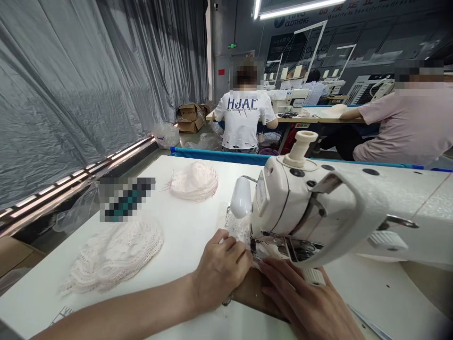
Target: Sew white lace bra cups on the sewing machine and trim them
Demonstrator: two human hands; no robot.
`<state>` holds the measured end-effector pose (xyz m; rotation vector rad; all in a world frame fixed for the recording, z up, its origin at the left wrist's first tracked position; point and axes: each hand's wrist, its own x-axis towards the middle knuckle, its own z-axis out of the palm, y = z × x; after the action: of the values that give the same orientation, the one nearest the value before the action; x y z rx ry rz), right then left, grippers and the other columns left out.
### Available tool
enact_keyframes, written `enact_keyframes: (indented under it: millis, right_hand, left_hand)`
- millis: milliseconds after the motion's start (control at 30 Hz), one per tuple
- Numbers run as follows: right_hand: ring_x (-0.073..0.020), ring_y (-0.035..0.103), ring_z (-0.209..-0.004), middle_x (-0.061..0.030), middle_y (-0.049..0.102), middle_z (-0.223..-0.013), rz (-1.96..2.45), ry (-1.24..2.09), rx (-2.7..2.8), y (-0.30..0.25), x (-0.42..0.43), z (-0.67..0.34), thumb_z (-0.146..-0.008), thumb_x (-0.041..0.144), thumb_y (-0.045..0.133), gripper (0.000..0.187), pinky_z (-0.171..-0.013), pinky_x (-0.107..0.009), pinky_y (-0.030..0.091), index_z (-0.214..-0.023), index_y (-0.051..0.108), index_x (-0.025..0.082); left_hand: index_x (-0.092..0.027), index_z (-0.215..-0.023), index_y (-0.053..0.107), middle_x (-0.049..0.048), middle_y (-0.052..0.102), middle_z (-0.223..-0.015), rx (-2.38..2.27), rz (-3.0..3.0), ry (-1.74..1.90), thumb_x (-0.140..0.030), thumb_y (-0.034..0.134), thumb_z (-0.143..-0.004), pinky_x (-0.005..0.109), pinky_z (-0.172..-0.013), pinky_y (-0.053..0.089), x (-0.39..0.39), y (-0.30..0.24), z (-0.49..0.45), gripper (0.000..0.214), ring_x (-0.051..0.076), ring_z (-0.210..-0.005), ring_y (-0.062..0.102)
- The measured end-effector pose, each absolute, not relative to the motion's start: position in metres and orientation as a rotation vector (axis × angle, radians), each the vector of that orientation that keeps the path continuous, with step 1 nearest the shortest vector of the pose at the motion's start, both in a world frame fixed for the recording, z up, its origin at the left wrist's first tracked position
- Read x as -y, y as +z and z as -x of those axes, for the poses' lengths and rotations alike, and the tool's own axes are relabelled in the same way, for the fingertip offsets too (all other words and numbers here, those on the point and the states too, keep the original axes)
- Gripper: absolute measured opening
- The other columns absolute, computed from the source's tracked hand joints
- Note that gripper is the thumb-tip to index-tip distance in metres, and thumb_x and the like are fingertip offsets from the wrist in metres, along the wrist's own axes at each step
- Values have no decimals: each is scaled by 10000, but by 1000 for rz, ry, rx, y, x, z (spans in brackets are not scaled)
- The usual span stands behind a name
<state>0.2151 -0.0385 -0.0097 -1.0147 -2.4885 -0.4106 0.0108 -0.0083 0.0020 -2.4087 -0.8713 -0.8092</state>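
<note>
Way over on my left, a grey curtain (99, 71) hangs past the edge of my white table (184, 231), and on the table a fanned stack of cream lace (118, 255) lies just beyond my forearm. Behind that there's a dark pixelated thing (129, 198), no clue what it is. Next along, a roundish pale pink bundle (194, 181) with loose threads poking out, apart from both hands.

Then my left hand (224, 264): fingers curled, knuckles up, right against the white lace piece (238, 227) at the machine. Honestly can't tell if thumb and fingers are pinched on it or only pressing, the back of the hand covers that. What shows of the lace piece lies beyond my knuckles, its long way slanting from far left in toward the presser foot (253, 245). So for most of it, my left is the nearer hand.

A brown flat piece (253, 288) sits between my two hands. Right of that, my right hand (304, 297) is laid out flat, fingers long and side by side, not clamped on anything I can see, tips close to the presser foot. The sewing machine (279, 198) looms over it. Last, a slim metal tool (368, 321) lies right of my wrist, and farther back sits someone in a pink shirt (406, 123).
</note>
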Motion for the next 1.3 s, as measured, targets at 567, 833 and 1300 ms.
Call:
enact_keyframes:
  millis: [567,833,1300]
  right_hand:
    - [-200,658,-856,-46,727,-1025,983,-309,2517,-5,38,-225,-967,108,283,375,-835,-393,370,-1110,612,216]
    - [-170,665,-828,-49,731,-1001,901,-266,2526,-9,39,-230,-971,170,395,249,-831,-373,374,-1079,616,211]
    - [-169,617,-648,-17,686,-704,1057,-371,2399,11,37,-228,-1004,196,294,383,-764,-364,349,-897,661,214]
  left_hand:
    - [-119,-715,553,9,619,-749,806,2566,-886,50,462,-827,304,-725,383,10,-2,-9,222,110,-749,545]
    - [-131,-947,567,-4,584,-734,845,2644,-753,-37,442,-897,308,-732,394,13,6,-8,165,116,-747,538]
    - [-113,-921,569,11,584,-755,816,2618,-728,-13,455,-883,298,-725,404,17,7,-8,156,121,-755,528]
